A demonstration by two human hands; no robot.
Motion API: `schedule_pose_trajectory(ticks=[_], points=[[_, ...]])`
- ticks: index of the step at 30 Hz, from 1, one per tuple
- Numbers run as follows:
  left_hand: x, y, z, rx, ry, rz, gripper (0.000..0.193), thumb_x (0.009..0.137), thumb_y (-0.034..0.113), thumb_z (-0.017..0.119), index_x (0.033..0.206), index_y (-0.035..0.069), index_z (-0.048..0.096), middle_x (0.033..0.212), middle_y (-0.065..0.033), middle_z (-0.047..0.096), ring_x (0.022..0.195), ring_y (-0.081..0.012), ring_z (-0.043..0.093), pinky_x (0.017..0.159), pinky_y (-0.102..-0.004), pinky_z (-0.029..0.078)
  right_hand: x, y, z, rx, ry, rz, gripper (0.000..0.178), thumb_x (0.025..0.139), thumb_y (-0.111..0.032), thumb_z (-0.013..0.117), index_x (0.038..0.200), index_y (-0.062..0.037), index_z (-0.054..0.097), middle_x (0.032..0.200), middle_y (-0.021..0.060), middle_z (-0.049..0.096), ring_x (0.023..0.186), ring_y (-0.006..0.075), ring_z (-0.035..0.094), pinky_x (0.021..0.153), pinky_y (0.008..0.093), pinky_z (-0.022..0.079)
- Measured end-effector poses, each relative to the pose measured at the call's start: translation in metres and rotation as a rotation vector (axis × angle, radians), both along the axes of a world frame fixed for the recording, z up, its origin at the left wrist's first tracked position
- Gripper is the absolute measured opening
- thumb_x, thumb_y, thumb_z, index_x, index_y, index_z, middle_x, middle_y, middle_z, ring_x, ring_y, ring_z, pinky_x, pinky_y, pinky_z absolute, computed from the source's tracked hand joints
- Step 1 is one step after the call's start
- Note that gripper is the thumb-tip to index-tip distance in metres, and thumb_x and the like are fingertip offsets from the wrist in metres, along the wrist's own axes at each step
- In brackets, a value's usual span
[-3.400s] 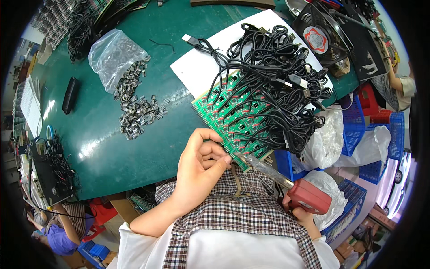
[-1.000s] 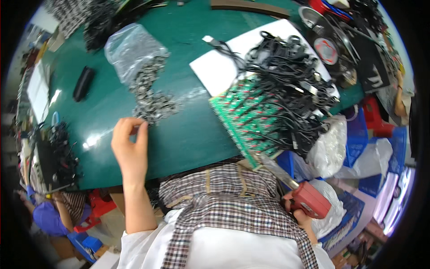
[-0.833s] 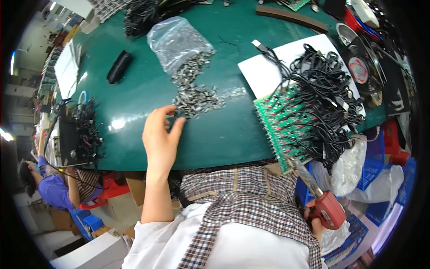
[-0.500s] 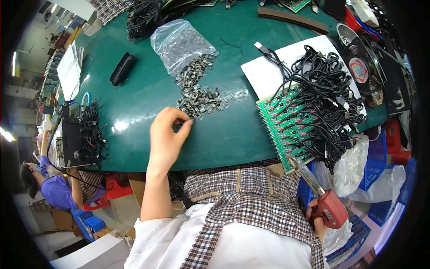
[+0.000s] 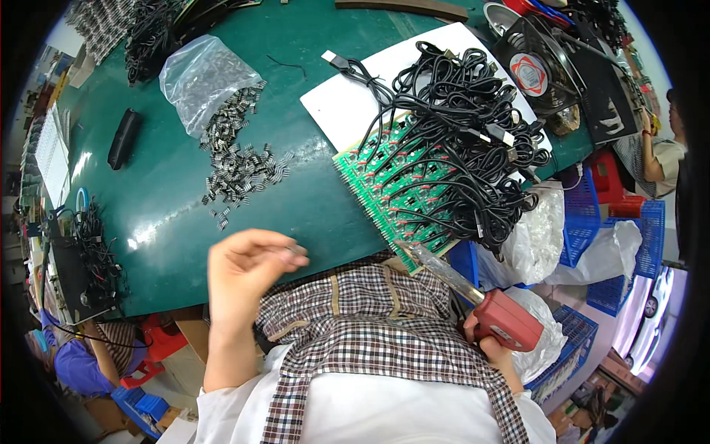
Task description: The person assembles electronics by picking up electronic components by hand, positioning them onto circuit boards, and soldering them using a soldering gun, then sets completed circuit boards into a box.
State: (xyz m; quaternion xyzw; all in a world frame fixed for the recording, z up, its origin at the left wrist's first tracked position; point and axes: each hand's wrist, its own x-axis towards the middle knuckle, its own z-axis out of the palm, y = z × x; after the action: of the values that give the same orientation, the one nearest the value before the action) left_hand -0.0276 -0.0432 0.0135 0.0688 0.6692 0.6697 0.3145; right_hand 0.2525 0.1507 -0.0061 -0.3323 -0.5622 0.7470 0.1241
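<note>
My left hand is raised near the table's front edge, thumb and fingers pinched on a small metal part, slightly blurred. Behind it lies a loose pile of small dark-and-silver metal parts, spilling from a clear plastic bag. My right hand is wrapped round the handle of a red soldering gun. Its long metal barrel points up and left, with the tip at the near corner of a green circuit board panel. Black USB cables with red wires at the board lie bundled over the panel.
Under the panel is a white sheet. A black fan stands at the far right of the green table. A black case lies left. Blue crates with plastic bags are at right; people sit on both sides.
My left hand has come away from the pile toward the front edge with a small metal part. The view has shifted right; the soldering gun stays by the panel's near corner.
</note>
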Motion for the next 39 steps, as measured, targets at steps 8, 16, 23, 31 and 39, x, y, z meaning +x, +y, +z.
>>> schedule_pose_trajectory(ticks=[8, 16, 23, 31, 39], points=[[0.040, 0.046, -0.002, 0.096, -0.306, -0.298, 0.016, 0.080, -0.004, 0.055, 0.096, -0.006, 0.055, 0.089, -0.0112, 0.061, 0.083, -0.0158, 0.061, 0.076, -0.0242, 0.049, 0.018, 0.002, -0.017, 0.582, -0.091, 0.147, 0.070, 0.061, -0.038, 0.078, 0.104, 0.0090, 0.049, 0.076, 0.0063, 0.062, 0.063, 0.0095, 0.058, 0.055, 0.0193, 0.045], [0.054, 0.064, -0.011, 0.169, -0.213, -0.231, 0.020, 0.081, -0.006, 0.051, 0.095, 0.002, 0.038, 0.082, -0.0074, 0.055, 0.076, -0.0117, 0.058, 0.068, -0.0222, 0.048, 0.011, 0.000, -0.001, 0.000, 0.029, -0.014, 0.068, 0.059, -0.039, 0.079, 0.099, 0.0088, 0.051, 0.075, 0.0074, 0.062, 0.052, 0.0088, 0.051, 0.047, 0.0189, 0.038], [0.056, 0.071, -0.010, 0.142, -0.162, -0.200, 0.020, 0.081, -0.007, 0.050, 0.094, 0.002, 0.036, 0.081, -0.0073, 0.053, 0.074, -0.0119, 0.057, 0.068, -0.0228, 0.048, 0.015, 0.003, -0.005, -0.017, 0.076, -0.004, 0.062, 0.059, -0.032, 0.080, 0.099, 0.0076, 0.052, 0.077, 0.0077, 0.063, 0.053, 0.0090, 0.053, 0.048, 0.0195, 0.040], [0.055, 0.072, -0.011, 0.146, -0.161, -0.208, 0.021, 0.080, -0.008, 0.049, 0.093, 0.002, 0.036, 0.081, -0.0070, 0.052, 0.075, -0.0104, 0.055, 0.068, -0.0227, 0.048, 0.024, 0.001, -0.012, -0.042, 0.059, -0.004, 0.072, 0.059, -0.030, 0.080, 0.113, 0.0065, 0.047, 0.078, 0.0073, 0.063, 0.064, 0.0106, 0.057, 0.056, 0.0203, 0.045], [0.055, 0.072, -0.011, 0.155, -0.166, -0.209, 0.021, 0.080, -0.008, 0.048, 0.093, 0.003, 0.036, 0.081, -0.0067, 0.051, 0.075, -0.0095, 0.054, 0.068, -0.0225, 0.048, 0.034, 0.006, -0.022, 0.065, 0.048, 0.061, 0.073, 0.061, -0.031, 0.079, 0.114, 0.0063, 0.047, 0.080, 0.0065, 0.063, 0.070, 0.0132, 0.060, 0.061, 0.0238, 0.047]])
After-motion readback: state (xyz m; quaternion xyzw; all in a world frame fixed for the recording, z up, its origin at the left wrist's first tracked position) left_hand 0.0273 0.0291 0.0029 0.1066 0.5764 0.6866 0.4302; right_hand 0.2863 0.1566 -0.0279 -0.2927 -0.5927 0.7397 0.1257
